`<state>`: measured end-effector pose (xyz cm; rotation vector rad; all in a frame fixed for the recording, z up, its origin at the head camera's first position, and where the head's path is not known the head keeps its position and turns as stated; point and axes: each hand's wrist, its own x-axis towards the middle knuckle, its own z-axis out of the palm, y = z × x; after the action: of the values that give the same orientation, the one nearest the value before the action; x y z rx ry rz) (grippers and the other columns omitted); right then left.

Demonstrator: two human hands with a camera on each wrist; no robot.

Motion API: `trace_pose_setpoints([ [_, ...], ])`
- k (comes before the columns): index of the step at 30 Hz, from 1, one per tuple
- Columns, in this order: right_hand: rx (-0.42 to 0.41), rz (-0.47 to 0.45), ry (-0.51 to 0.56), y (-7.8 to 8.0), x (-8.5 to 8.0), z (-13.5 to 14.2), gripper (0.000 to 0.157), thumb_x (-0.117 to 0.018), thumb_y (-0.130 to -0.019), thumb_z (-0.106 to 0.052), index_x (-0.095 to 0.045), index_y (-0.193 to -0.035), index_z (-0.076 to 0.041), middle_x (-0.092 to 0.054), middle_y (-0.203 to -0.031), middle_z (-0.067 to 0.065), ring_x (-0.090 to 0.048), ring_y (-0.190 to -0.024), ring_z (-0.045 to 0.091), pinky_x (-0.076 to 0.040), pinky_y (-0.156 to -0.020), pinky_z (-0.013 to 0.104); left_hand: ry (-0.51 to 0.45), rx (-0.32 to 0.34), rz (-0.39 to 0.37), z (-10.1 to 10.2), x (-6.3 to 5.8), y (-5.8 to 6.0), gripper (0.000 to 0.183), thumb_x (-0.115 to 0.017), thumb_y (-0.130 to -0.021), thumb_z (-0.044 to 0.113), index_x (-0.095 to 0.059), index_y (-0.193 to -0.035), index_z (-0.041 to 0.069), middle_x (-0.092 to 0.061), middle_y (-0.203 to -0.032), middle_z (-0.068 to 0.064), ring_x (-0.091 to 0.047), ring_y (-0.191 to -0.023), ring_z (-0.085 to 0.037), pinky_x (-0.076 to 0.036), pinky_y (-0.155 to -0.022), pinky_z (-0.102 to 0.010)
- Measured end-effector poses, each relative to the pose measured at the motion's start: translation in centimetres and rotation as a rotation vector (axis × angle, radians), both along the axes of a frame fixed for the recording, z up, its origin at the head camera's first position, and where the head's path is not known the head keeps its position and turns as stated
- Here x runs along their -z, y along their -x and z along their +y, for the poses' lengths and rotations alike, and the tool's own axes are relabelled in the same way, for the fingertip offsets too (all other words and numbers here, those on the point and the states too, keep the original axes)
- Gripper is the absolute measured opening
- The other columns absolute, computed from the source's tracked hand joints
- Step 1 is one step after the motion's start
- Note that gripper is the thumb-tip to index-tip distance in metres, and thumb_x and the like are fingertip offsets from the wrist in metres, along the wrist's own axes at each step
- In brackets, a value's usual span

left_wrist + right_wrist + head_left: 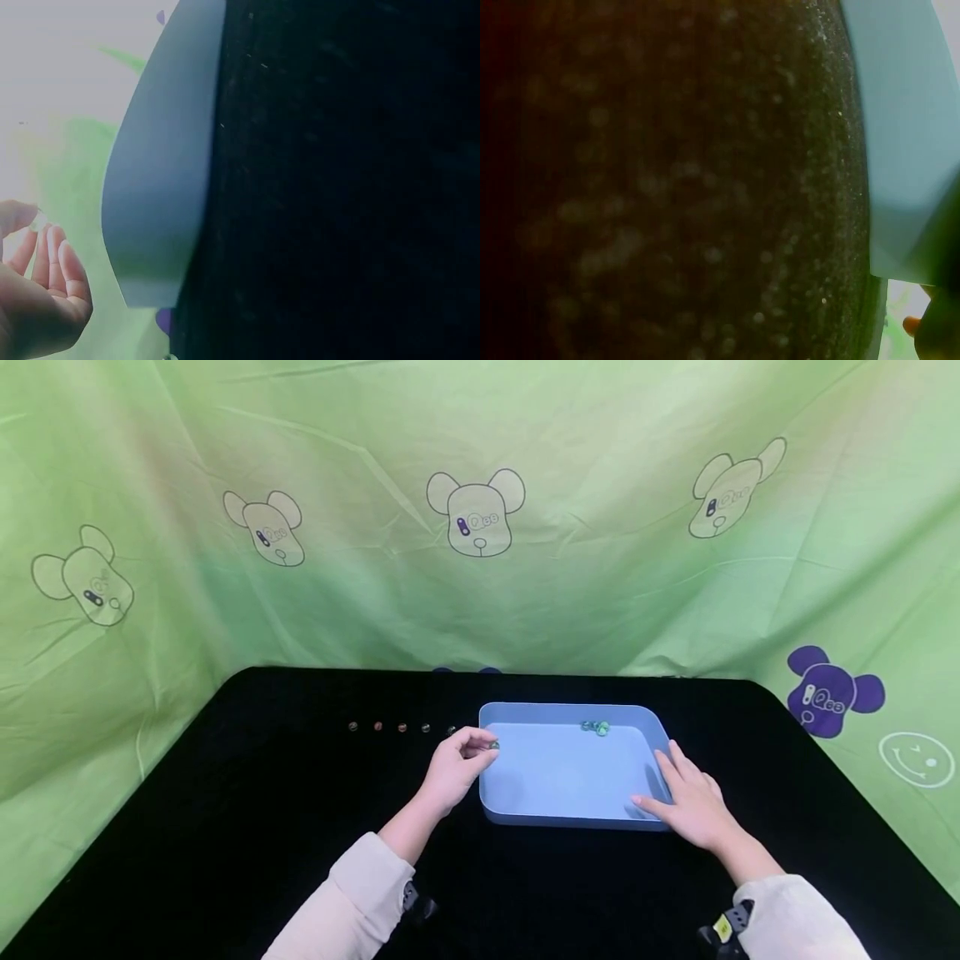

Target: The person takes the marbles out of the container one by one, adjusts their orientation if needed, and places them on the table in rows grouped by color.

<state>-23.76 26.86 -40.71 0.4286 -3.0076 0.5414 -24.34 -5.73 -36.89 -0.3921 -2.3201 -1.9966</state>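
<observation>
In the head view my left hand (455,770) is at the left rim of a blue tray (570,777). Its thumb and fingertips pinch a small greenish glass marble (495,745), which also shows between the fingertips in the left wrist view. Several green glass marbles (602,729) lie grouped toward the back right inside the tray. My right hand (693,797) rests on the tray's right side with its fingers spread and extended, the thumb over the front right corner.
To the left of the tray, several small marbles (378,727) sit spaced in a row on the black table (225,827); the row's right end is close to my left hand. A green curtain (360,610) printed with bear heads hangs behind the table and along its sides.
</observation>
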Motion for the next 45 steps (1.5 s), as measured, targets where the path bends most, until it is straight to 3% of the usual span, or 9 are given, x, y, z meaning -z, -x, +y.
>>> trace_pose_setpoints([
  [4,-0.003,-0.005,0.0,0.0,0.0,-0.1,0.083,-0.051,-0.08,-0.048,-0.021,-0.13,0.011,-0.005,-0.137,0.029,-0.009,-0.122,0.044,-0.011,-0.087,0.061,-0.041,-0.047,-0.023,-0.9,1.1,0.4,0.018,-0.057,-0.079,0.001,-0.057,-0.096,-0.006,-0.054,-0.089,-0.011,-0.051,-0.081,-0.023,-0.043,-0.069,-0.025],
  [8,-0.002,-0.004,-0.003,0.1,0.0,0.0,0.083,-0.051,-0.08,-0.048,-0.021,-0.13,0.011,-0.005,-0.137,0.029,-0.009,-0.122,0.044,-0.011,-0.087,0.061,-0.068,-0.099,-0.042,-1.7,2.6,1.3,0.018,-0.059,-0.078,0.003,-0.058,-0.095,-0.004,-0.055,-0.089,-0.009,-0.052,-0.079,-0.018,-0.043,-0.07,-0.025],
  [15,-0.003,-0.005,-0.004,0.2,0.2,0.0,0.083,-0.051,-0.08,-0.048,-0.021,-0.13,0.011,-0.004,-0.137,0.029,-0.009,-0.122,0.044,-0.011,-0.087,0.061,-0.027,-0.154,-0.084,-3.0,3.9,2.1,0.018,-0.06,-0.078,0.005,-0.058,-0.095,-0.001,-0.056,-0.088,-0.006,-0.055,-0.081,-0.015,-0.043,-0.072,-0.028],
  [24,0.001,0.001,-0.01,0.3,0.2,0.1,0.083,-0.051,-0.08,-0.049,-0.021,-0.13,0.012,-0.006,-0.137,0.029,-0.01,-0.122,0.044,-0.012,-0.087,0.061,0.062,-0.193,-0.158,-4.0,4.4,2.9,0.016,-0.059,-0.076,0.002,-0.059,-0.091,-0.002,-0.055,-0.078,-0.003,-0.051,-0.073,-0.012,-0.041,-0.065,-0.025],
  [39,-0.01,0.006,0.004,0.3,0.2,0.1,0.083,-0.051,-0.08,-0.048,-0.022,-0.13,0.012,-0.006,-0.137,0.029,-0.009,-0.122,0.043,-0.012,-0.087,0.061,0.299,-0.203,-0.169,-4.2,5.0,4.0,0.009,-0.061,-0.073,0.0,-0.058,-0.082,-0.001,-0.056,-0.069,-0.002,-0.051,-0.066,-0.013,-0.043,-0.063,-0.028],
  [45,-0.003,0.006,0.006,0.1,0.1,0.2,0.083,-0.052,-0.08,-0.048,-0.022,-0.129,0.012,-0.007,-0.137,0.029,-0.01,-0.122,0.043,-0.012,-0.087,0.06,0.419,-0.216,-0.139,-4.0,4.9,4.1,0.008,-0.062,-0.072,0.002,-0.059,-0.079,0.001,-0.055,-0.071,-0.002,-0.051,-0.066,-0.014,-0.043,-0.061,-0.028],
])
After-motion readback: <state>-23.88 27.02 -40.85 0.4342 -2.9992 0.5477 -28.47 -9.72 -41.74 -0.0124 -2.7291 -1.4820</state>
